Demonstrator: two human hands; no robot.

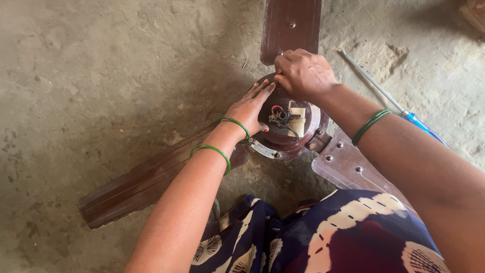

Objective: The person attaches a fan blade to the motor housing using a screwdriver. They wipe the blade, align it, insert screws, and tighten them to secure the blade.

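A brown ceiling fan (pixel 283 132) is lying on a rough concrete floor (pixel 91 76), its motor hub facing up, directly in front of a seated person whose patterned blue-and-white garment (pixel 348 237) is filling the bottom edge of the view. At the left, one long ribbed blade (pixel 136 189) is stretching away toward the lower left. The left hand (pixel 250 108), with two green bangles (pixel 222 137) riding on the wrist, is resting flat on the hub's left rim – fingers extended and held close together, steadying the housing. In the hub's open centre, a small terminal block with red and dark wires (pixel 284 117) is showing. The right hand (pixel 303 73) is working at the hub's upper edge, where the upper blade (pixel 292 23) is meeting its bracket – fingers curled and bunched tightly; whether they are pinching a screw or other small part cannot be told, since the knuckles are hiding the fingertips. A third blade (pixel 348 164), studded with rivets, is running under the right forearm. At the far right, a screwdriver with a blue handle (pixel 399 108) is lying on the floor, apart from both hands.

Judged from its metal hub and long blades, the fan is likely heavy at the centre and stiff but awkward – the blades probably bending if levered. The hub rim looks like the soundest place to grip; the exposed wiring looks fragile.
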